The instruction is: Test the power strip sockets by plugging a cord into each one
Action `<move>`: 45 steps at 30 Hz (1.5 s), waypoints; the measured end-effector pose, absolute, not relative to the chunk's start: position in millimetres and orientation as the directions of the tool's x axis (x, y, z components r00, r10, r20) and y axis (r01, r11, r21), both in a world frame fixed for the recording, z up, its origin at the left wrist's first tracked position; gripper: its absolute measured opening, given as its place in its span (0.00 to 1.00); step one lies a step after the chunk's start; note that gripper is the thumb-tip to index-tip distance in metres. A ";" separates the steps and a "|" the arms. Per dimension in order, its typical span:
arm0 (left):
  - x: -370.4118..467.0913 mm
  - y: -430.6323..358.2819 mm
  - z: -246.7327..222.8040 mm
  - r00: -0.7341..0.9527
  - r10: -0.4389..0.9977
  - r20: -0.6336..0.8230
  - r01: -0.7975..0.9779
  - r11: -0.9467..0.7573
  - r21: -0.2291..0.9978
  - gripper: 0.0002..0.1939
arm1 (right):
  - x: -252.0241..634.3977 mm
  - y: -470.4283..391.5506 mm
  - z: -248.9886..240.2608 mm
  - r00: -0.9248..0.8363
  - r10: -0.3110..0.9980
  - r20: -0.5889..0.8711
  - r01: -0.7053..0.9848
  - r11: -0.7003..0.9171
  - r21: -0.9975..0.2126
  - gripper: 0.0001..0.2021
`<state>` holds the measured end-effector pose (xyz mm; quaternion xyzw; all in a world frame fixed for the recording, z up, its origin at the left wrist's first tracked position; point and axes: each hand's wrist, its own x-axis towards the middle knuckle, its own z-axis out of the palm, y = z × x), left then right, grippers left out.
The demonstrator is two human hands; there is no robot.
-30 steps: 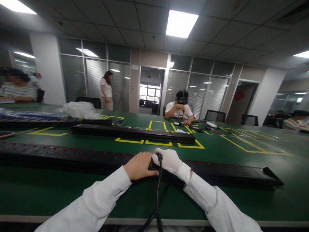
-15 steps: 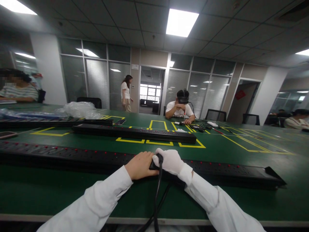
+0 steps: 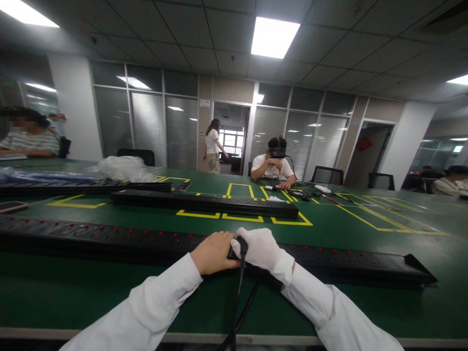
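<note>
A long black power strip (image 3: 146,246) with a row of red buttons or lights lies across the table before me. My left hand (image 3: 215,253), bare, is closed over the strip near its middle. Right beside it my right hand (image 3: 260,247), in a white dotted glove, grips a black plug (image 3: 242,243) against the strip's top. From the plug a black cable (image 3: 237,297) hangs down over the table's near edge. Whether the plug's pins sit in a socket is hidden by my fingers.
A second black power strip (image 3: 208,202) lies farther back, with another strip (image 3: 87,187) and clear plastic wrap (image 3: 126,169) to the left. Yellow tape marks the green table (image 3: 329,309). Opposite sits a person (image 3: 274,165) beside cables; another person (image 3: 212,146) stands by the doorway.
The standing person has moved right towards the doorway. Both my hands stay at the same spot on the strip, with the plug still in my right hand.
</note>
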<state>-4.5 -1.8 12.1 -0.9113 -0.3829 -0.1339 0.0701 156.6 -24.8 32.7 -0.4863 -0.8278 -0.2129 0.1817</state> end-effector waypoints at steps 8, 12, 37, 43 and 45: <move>-4.9 -1.4 12.6 0.669 0.677 0.306 0.714 -0.700 -0.011 0.26 | 158.5 -15.3 29.2 -0.418 0.773 0.476 0.903 0.410 0.128 0.16; -4.9 -0.4 11.4 0.672 0.670 0.315 0.710 -0.704 -0.017 0.26 | 159.2 -13.4 27.4 -0.409 0.772 0.485 0.907 0.402 0.125 0.15; -5.0 -0.7 11.8 0.673 0.674 0.305 0.712 -0.701 -0.023 0.26 | 157.2 -23.1 31.9 -0.443 0.748 0.494 0.893 0.415 0.172 0.16; -5.3 -1.5 12.4 0.672 0.674 0.307 0.713 -0.700 -0.022 0.27 | 159.3 -14.3 29.2 -0.395 0.792 0.465 0.911 0.402 0.090 0.16; -5.2 -1.9 12.4 0.672 0.674 0.308 0.713 -0.701 -0.021 0.27 | 159.6 -11.9 28.0 -0.385 0.800 0.460 0.914 0.399 0.071 0.16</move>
